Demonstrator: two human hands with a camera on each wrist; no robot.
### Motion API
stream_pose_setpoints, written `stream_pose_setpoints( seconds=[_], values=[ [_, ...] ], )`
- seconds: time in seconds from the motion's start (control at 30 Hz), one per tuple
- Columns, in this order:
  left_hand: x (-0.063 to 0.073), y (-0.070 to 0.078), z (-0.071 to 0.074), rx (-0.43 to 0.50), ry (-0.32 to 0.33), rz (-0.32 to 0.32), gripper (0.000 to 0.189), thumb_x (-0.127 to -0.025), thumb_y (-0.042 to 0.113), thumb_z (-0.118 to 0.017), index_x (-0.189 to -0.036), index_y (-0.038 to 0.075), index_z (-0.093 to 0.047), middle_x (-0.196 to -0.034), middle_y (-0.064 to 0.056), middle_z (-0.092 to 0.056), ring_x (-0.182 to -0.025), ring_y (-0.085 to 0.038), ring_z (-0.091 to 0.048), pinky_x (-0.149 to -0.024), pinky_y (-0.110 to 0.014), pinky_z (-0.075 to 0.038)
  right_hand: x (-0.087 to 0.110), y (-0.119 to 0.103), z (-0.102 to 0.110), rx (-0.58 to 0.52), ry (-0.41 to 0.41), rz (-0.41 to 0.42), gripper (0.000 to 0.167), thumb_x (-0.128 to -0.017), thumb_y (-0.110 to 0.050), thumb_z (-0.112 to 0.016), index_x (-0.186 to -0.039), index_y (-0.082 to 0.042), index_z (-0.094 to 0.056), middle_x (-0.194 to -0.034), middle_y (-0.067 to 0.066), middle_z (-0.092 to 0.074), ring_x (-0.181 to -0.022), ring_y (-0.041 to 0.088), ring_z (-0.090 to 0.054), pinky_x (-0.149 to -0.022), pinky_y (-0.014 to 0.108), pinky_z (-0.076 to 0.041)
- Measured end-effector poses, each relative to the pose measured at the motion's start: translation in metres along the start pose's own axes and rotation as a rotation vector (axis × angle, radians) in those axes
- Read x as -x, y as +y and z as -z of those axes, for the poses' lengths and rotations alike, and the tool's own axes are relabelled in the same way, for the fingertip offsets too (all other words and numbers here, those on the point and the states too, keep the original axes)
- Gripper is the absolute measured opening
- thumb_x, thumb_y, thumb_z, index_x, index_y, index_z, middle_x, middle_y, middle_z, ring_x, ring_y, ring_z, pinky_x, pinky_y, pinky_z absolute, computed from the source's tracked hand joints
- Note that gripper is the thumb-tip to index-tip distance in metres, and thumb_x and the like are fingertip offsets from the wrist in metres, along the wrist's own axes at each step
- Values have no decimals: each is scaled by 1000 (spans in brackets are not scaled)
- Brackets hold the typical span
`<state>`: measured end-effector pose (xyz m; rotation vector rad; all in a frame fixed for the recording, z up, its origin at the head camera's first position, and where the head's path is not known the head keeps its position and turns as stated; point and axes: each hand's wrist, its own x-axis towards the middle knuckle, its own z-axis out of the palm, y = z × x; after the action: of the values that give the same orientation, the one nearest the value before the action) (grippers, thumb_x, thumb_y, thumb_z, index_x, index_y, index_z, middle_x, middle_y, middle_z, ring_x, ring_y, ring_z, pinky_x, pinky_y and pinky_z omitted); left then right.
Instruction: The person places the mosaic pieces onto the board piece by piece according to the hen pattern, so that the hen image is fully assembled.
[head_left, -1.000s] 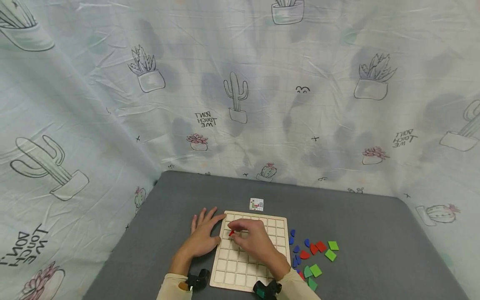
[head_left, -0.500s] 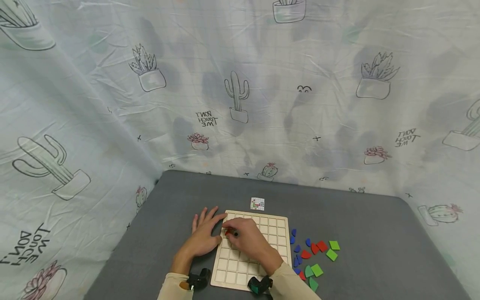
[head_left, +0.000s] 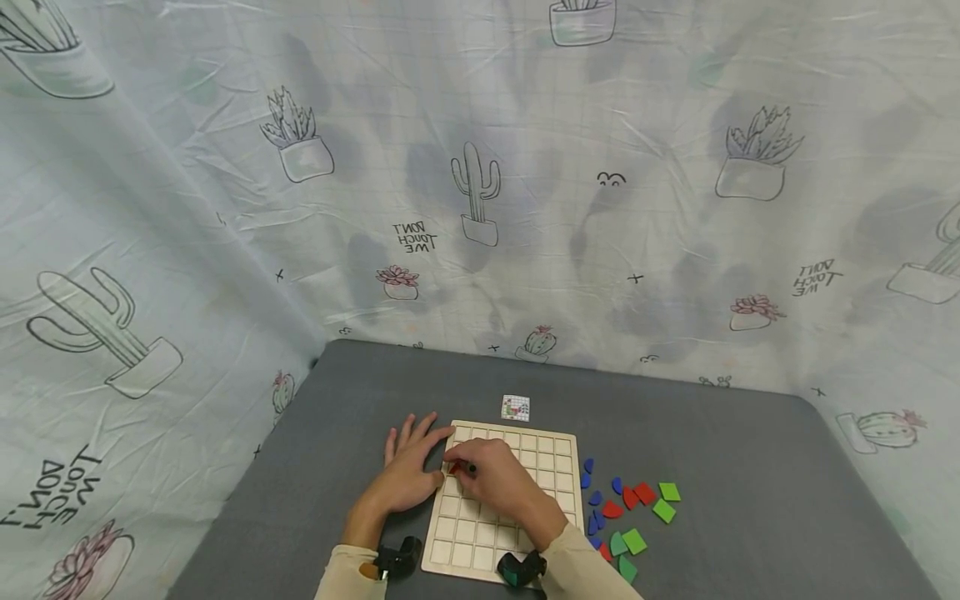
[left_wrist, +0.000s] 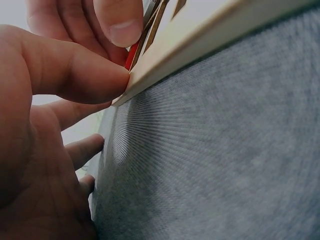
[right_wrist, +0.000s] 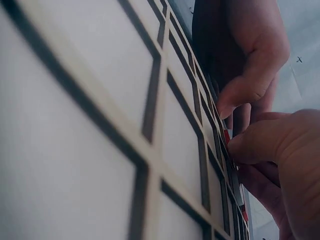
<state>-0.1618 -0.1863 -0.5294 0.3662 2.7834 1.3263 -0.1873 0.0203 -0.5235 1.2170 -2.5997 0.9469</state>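
A pale wooden grid board (head_left: 462, 533) lies on the grey table. At its left edge rests my left hand (head_left: 405, 479), fingers spread, with thumb and index fingertip touching the rim. Over the upper left cells, my right hand (head_left: 498, 479) pinches a small red piece (head_left: 453, 468) between thumb and fingers. In the left wrist view the red piece (left_wrist: 132, 56) shows low at the board's edge, partly hidden by fingertips. The right wrist view shows the right thumb against the red piece (right_wrist: 226, 136) and another red bit (right_wrist: 244, 212) farther along the board.
Right of the board lie loose pieces: several blue ones (head_left: 596, 498), red ones (head_left: 643, 493), light green squares (head_left: 669, 492) and darker green ones (head_left: 617, 543). A small printed pattern card (head_left: 515, 407) lies beyond the board. A patterned curtain (head_left: 570, 250) hangs behind the table.
My right hand has moved slightly left with the red piece, down to the board's left column, and has stayed nearly still since. The left hand keeps its place.
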Motion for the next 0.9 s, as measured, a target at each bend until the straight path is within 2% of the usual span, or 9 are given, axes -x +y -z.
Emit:
stream_pose_setpoints(
  seconds=[0.2,0.43,0.6,0.77,0.9],
  values=[
    [-2,2,1,-31,-19,30,70,-86,1,-66,-156,12,-61,-176,-25,-35,-167,-55,-8,-129,-75,7,1,1,-1,-21,3,0,24,-98,-4,-79,-121,-12,-83,-112,-1,-83,-101,11,-79,-86,22,-63],
    [-1,-7,-4,15,27,-58,70,-86,5,-63,-155,14,-61,-174,-28,-34,-166,-58,-6,-125,-80,9,2,0,6,-2,12,17,29,-96,-5,-81,-124,-11,-82,-114,1,-84,-102,12,-80,-85,25,-64],
    [0,-9,-6,27,39,-73,69,-88,5,-66,-156,16,-60,-175,-27,-34,-166,-58,-7,-125,-80,8,9,2,18,-88,43,3,30,-95,-2,-81,-124,-8,-82,-120,6,-83,-105,19,-82,-88,32,-67],
    [-2,-2,-3,-20,11,-12,70,-86,2,-68,-155,13,-62,-175,-27,-35,-166,-58,-9,-127,-78,6,27,10,33,-176,71,-30,30,-95,2,-79,-124,-6,-81,-121,6,-83,-105,22,-81,-89,42,-68],
    [-2,6,1,-56,-22,49,72,-86,0,-70,-156,14,-61,-177,-22,-34,-168,-54,-9,-130,-74,5,51,21,48,-204,111,-73,31,-94,1,-80,-123,-8,-82,-121,3,-83,-104,22,-81,-88,43,-67]
  ],
)
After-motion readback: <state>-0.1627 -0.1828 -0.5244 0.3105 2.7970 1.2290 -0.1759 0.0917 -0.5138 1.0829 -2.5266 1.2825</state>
